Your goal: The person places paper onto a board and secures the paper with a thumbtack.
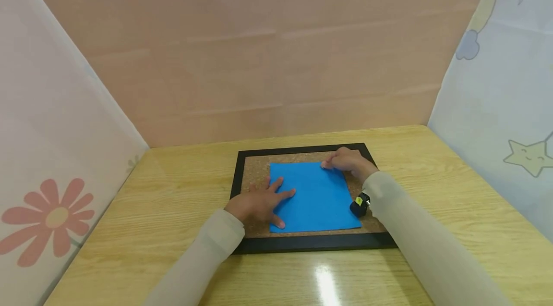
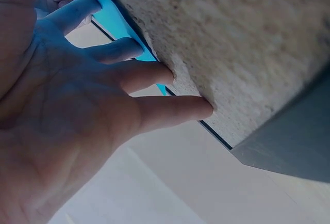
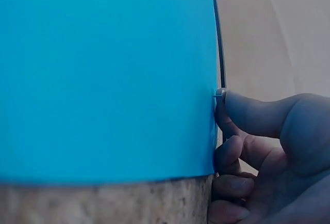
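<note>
A blue sheet [image 1: 315, 200] lies on a cork board [image 1: 257, 164] with a black frame [image 1: 302, 243]. My left hand [image 1: 259, 202] rests with spread fingers across the sheet's left edge; some fingertips press the blue surface and others touch the cork. At the sheet's far right corner, my right hand [image 1: 347, 161] pinches a small thumbtack [image 3: 219, 94] between thumb and index finger. Its thin point is directed at the sheet in the right wrist view, and the fingertips cover most of its head. The other right fingers curl close by the sheet's edge.
The board lies on a light wooden table [image 1: 173, 186]. A plain pinkish-brown backdrop [image 1: 276, 56] stands behind, with patterned side panels at left [image 1: 52, 104] and right [image 1: 510, 85]. A small black device [image 1: 360, 204] sits at the right wrist, over the sheet's right edge in the head view.
</note>
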Demonstrator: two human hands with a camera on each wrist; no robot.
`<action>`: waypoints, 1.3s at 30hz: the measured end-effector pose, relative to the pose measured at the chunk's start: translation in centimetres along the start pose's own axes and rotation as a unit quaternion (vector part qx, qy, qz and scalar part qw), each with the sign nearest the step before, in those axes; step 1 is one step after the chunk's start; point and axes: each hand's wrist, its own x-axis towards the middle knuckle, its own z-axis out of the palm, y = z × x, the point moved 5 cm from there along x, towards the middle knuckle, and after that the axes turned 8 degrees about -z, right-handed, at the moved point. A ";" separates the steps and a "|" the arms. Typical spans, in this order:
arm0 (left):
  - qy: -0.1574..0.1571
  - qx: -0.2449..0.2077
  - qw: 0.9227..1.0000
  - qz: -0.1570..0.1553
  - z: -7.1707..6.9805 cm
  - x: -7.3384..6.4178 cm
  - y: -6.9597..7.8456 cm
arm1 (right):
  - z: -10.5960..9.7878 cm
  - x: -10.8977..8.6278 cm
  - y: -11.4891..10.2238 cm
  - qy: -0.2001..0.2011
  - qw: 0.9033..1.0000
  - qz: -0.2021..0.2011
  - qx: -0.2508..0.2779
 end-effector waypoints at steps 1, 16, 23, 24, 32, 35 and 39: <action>0.000 0.000 1.000 0.001 0.0 0.0 0.0 | 0.0 0.0 0.0 -0.001 1.000 0.004 -0.001; 0.003 0.008 1.000 0.007 -0.2 0.0 -0.4 | 0.4 0.3 -0.6 0.022 1.000 -0.003 0.017; 0.002 0.008 1.000 0.009 -0.1 0.0 -0.2 | 0.7 -0.1 -0.7 0.018 0.999 -0.025 0.033; 0.002 0.008 1.000 0.010 -0.1 0.0 -0.2 | 0.7 -0.1 -0.7 0.020 0.999 -0.025 0.030; -0.001 -0.002 1.000 0.012 -0.1 0.1 -0.4 | 0.9 -1.2 -0.9 0.027 0.997 -0.072 -0.030; 0.001 -0.011 1.000 0.012 0.0 0.2 -0.7 | 0.9 -2.7 -1.6 -0.002 0.991 -0.128 -0.050; 0.018 -0.029 0.999 0.026 0.1 0.3 -1.5 | 0.9 -5.6 -2.3 -0.037 0.973 -0.207 -0.094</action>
